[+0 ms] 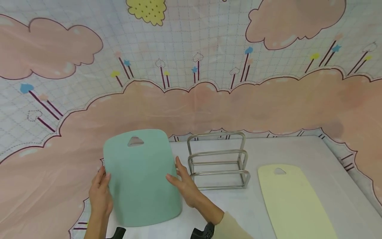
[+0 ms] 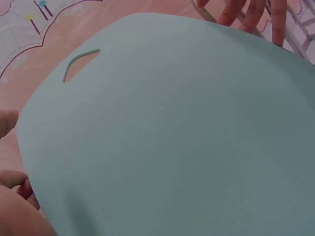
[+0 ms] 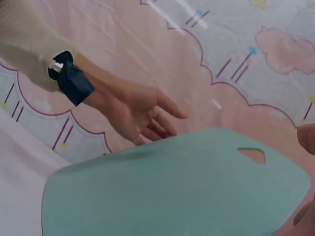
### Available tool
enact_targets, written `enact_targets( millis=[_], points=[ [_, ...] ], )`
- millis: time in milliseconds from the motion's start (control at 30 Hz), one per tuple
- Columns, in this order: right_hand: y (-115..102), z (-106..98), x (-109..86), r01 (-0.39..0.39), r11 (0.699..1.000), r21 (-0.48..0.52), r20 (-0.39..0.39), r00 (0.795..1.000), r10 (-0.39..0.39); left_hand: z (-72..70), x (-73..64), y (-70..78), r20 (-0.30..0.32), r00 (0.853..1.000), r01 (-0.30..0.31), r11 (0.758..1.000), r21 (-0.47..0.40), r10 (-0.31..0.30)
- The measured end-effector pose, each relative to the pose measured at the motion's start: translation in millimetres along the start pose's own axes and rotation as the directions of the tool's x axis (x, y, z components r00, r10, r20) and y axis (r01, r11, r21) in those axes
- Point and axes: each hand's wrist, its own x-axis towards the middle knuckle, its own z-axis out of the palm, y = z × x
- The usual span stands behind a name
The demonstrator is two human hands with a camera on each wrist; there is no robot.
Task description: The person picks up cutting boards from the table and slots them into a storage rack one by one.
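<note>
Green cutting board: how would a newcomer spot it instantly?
In the head view, find the white table, then the metal rack on it. Left of the rack, the green cutting board, with a hole near its top, is held between the left hand and right hand. Its mint colour sets it apart from the pale yellow board right of the rack.

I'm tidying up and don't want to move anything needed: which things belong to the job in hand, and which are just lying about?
In the job:
- green board, between the left hand and right hand

Apparently just lying about:
- metal rack (possibly needed later)
- yellow board, right of the rack
- patterned cloth behind
</note>
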Motion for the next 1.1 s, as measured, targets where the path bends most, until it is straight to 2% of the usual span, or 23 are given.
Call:
enact_targets(
  millis=[133, 267, 367, 533, 700, 867, 1100],
  points=[
    [-6, -1, 3.1, 0.025, 0.999, -0.022, 0.001, 1.0, -0.025, 1.9, 2.8, 5.1, 0.068, 0.998, -0.009, 0.999, 0.054, 0.005],
    [-11, 1, 6.0, 0.049, 0.998, -0.027, 0.013, 0.999, -0.049, 2.3, 2.5, 10.3, 0.087, 0.996, -0.041, 0.991, 0.124, 0.03],
    [-14, 2, 7.1, 0.053, 0.998, -0.039, 0.021, 0.998, -0.052, 2.7, -1.4, 14.5, 0.108, 0.994, -0.053, 0.981, 0.189, 0.033],
    [-20, 2, 6.5, 0.033, 0.996, -0.078, 0.039, 0.999, -0.03, 4.0, -7.3, 20.0, 0.177, 0.984, -0.067, 0.962, 0.266, 0.02],
    [-25, 0, 7.4, 0.039, 0.988, -0.146, 0.06, 0.998, -0.031, 3.9, -9.0, 24.6, 0.217, 0.976, -0.091, 0.93, 0.356, 0.012],
    [-31, -3, 9.1, 0.094, 0.971, -0.222, 0.092, 0.993, -0.075, 4.7, -8.3, 29.1, 0.224, 0.974, -0.119, 0.918, 0.378, 0.033],
    [-38, -6, 14.6, 0.196, 0.938, -0.285, 0.121, 0.978, -0.167, 10.3, -7.8, 36.8, 0.232, 0.968, -0.176, 0.924, 0.34, 0.099]
  ],
)
